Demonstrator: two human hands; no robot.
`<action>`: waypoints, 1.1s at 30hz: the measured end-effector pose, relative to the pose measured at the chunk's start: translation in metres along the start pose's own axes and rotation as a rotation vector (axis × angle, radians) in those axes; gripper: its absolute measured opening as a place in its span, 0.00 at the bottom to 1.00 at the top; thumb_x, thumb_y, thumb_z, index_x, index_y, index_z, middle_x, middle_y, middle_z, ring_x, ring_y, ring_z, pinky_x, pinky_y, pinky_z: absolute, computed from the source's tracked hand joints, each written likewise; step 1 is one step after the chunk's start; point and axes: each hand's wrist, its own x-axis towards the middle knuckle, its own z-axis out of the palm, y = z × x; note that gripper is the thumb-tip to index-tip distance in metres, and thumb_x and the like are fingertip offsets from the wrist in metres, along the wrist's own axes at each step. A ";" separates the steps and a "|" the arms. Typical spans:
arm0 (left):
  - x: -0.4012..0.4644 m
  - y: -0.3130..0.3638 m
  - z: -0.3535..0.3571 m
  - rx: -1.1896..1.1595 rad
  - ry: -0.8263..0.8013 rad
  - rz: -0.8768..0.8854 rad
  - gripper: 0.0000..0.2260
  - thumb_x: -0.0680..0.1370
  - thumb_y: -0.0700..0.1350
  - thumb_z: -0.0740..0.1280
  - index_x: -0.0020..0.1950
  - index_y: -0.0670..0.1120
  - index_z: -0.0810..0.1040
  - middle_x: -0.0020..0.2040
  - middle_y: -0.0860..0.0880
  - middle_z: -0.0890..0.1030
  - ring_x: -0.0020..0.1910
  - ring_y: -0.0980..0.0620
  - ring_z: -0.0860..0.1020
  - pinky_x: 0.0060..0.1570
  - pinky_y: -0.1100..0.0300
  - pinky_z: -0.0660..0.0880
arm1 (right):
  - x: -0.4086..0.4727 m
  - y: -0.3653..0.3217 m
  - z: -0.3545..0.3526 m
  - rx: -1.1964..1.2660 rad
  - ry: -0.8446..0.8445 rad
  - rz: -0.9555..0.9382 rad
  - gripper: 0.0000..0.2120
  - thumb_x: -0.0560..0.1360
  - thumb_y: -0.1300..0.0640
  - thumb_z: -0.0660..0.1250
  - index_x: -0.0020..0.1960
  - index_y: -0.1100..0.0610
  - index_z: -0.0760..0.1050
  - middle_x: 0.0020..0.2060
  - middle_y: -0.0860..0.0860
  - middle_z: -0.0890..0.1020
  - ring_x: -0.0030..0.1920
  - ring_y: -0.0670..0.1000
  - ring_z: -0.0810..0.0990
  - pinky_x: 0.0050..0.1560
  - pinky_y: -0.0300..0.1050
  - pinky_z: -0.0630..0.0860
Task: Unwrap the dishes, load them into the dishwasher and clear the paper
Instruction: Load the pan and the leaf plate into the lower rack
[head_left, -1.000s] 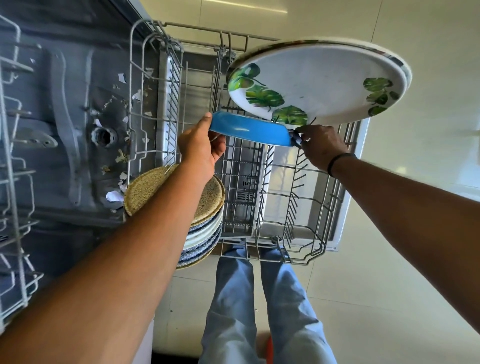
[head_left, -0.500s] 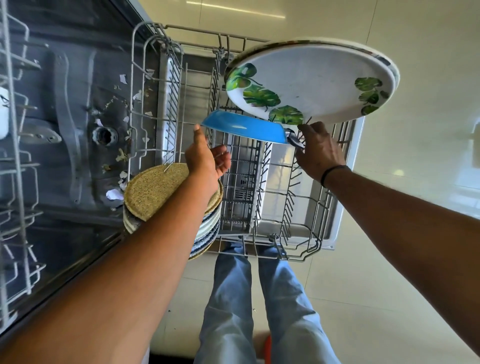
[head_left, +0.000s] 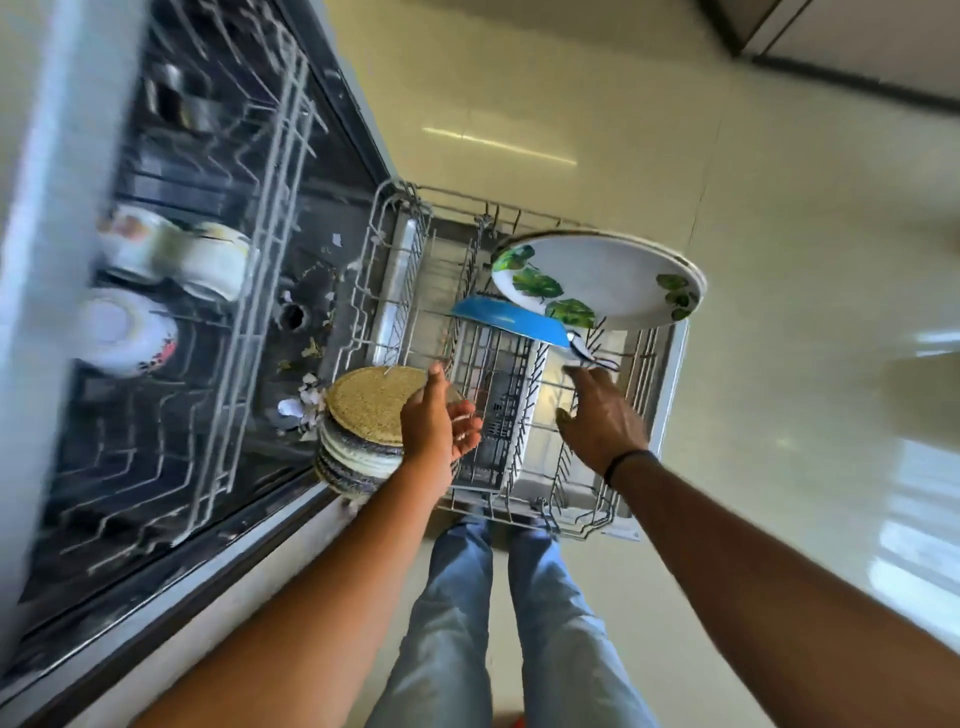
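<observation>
A blue plate (head_left: 511, 322) stands in the pulled-out lower wire rack (head_left: 582, 499) of the dishwasher, just in front of a large white plate with green leaves (head_left: 597, 278). At the rack's left side stands a row of plates (head_left: 358, 421), the nearest one speckled tan. My left hand (head_left: 441, 421) hovers over the rack with relaxed fingers and holds nothing. My right hand (head_left: 600, 410) is spread a little below the blue plate and is also empty, apart from it.
The upper rack (head_left: 208, 291) at left holds white cups and a bowl (head_left: 171, 260). Paper scraps (head_left: 306, 395) lie on the dishwasher's dark floor. My legs in jeans (head_left: 498, 623) stand on the pale tiled floor under the rack.
Both hands have let go of the blue plate and pulled back toward me; the plate stays in the rack. The view has risen and widened, showing the upper rack.
</observation>
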 end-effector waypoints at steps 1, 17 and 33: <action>-0.015 0.005 -0.007 -0.016 -0.007 0.003 0.21 0.80 0.61 0.65 0.59 0.45 0.77 0.38 0.43 0.82 0.30 0.49 0.78 0.31 0.58 0.76 | -0.014 -0.011 -0.005 0.017 -0.017 -0.004 0.28 0.78 0.56 0.68 0.76 0.52 0.66 0.69 0.56 0.71 0.61 0.61 0.78 0.58 0.56 0.79; -0.238 0.087 -0.097 0.058 -0.034 0.143 0.14 0.82 0.56 0.65 0.52 0.47 0.81 0.36 0.47 0.83 0.30 0.51 0.79 0.33 0.59 0.76 | -0.193 -0.089 -0.140 0.239 -0.013 -0.129 0.20 0.77 0.54 0.68 0.68 0.52 0.75 0.52 0.51 0.83 0.52 0.54 0.81 0.55 0.47 0.79; -0.375 0.086 -0.176 -0.481 0.139 0.359 0.08 0.80 0.47 0.68 0.51 0.42 0.80 0.41 0.44 0.82 0.34 0.47 0.79 0.37 0.57 0.76 | -0.234 -0.228 -0.184 0.526 -0.220 -0.631 0.13 0.78 0.43 0.70 0.45 0.52 0.82 0.38 0.56 0.85 0.39 0.58 0.84 0.42 0.54 0.80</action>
